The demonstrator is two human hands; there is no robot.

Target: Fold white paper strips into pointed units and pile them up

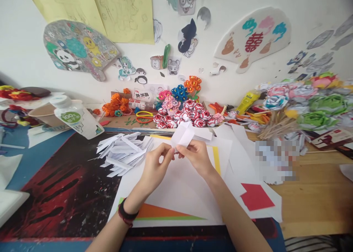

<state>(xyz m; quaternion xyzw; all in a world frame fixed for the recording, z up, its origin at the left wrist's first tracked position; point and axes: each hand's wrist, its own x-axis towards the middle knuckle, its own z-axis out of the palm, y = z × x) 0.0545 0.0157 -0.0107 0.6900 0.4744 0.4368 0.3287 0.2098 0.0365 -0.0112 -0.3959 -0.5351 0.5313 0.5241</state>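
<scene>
My left hand and right hand pinch white paper, seemingly part-folded. Finished-looking folded strips lie heaped nearby.

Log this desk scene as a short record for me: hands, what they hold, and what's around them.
Left hand: pinching the folded paper
Right hand: pinching the same paper
Left wrist: dark band
Left of hands: heap of white strips
Right of hands: red paper, lying flat
Beyond hands: red-and-white flowers
Far left: bottle
</scene>
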